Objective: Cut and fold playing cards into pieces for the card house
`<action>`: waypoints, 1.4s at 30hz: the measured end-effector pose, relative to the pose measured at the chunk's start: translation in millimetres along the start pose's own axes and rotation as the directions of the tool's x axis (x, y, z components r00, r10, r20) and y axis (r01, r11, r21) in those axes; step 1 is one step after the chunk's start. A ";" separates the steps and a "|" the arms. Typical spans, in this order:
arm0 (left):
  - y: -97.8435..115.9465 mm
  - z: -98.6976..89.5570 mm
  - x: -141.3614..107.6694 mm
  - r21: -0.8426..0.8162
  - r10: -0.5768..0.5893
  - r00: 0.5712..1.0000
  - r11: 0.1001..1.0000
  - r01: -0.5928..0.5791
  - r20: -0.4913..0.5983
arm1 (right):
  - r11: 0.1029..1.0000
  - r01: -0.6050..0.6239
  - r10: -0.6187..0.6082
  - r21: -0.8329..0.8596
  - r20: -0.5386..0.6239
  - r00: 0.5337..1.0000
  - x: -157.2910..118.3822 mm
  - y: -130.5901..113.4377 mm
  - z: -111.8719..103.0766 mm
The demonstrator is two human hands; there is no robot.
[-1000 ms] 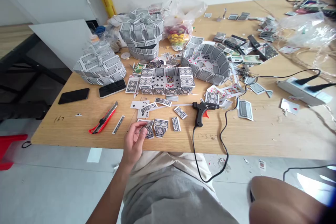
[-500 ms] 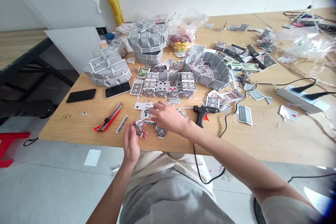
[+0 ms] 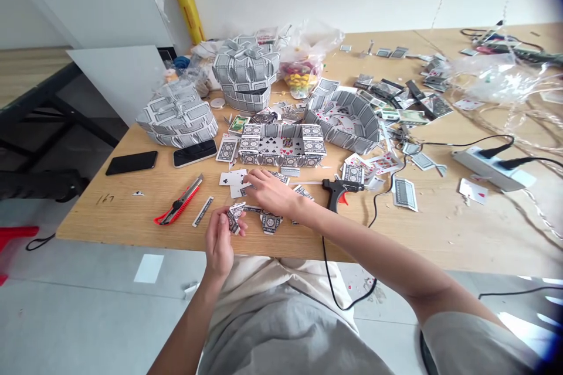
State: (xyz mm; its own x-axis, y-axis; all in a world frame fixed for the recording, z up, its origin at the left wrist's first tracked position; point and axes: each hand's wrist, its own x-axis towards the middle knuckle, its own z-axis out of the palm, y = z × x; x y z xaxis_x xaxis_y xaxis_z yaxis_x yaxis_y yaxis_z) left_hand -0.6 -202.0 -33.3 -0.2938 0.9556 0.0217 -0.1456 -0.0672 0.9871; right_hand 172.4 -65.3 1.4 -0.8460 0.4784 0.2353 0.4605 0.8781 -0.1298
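My left hand (image 3: 221,240) grips a folded piece of playing card (image 3: 236,218) with a dark patterned back, between thumb and fingers just above the table's front edge. My right hand (image 3: 270,192) reaches across over white playing cards (image 3: 233,178), fingers bent downward and apart; its thumb is hidden, and I see nothing held in it. Beneath and beside the right wrist lies a folded patterned card piece (image 3: 270,221). Behind the hands sits a rectangular box made of cards (image 3: 281,159), its inside lined with card faces.
A red utility knife (image 3: 179,200) with its blade out lies left, beside a narrow card strip (image 3: 203,211). A black glue gun (image 3: 336,190) with a trailing cord rests right. Behind are two phones (image 3: 194,153), card-covered baskets (image 3: 178,117), scraps and a power strip (image 3: 492,169).
My right hand has moved slightly left over the white cards. My left hand keeps its folded card piece almost in place. The whole view has shifted a little.
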 end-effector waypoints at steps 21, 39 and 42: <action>2.3 -1.5 -0.3 0.052 -0.007 1.000 0.999 0.006 0.011 | 0.878 -0.360 0.368 0.315 0.038 0.929 43.9 8.6 -11.0; 8.0 3.1 0.5 0.190 0.096 0.995 0.978 -0.087 -0.038 | 0.610 -0.541 0.734 0.579 -0.156 0.661 -6.0 35.2 -56.2; 7.6 2.9 1.0 0.186 0.096 0.993 0.979 -0.082 -0.068 | 0.568 -0.521 0.761 0.637 -0.166 0.627 -20.5 40.7 -62.3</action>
State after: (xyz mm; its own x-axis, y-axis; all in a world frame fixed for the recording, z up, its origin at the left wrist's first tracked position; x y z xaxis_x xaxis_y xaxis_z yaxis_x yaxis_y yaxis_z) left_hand 0.8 -200.7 -25.3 -0.3695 0.9232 0.1056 0.0575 -0.0907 0.9942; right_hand 225.3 -39.2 51.3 -0.1354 0.9686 0.2086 0.5315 0.2487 -0.8097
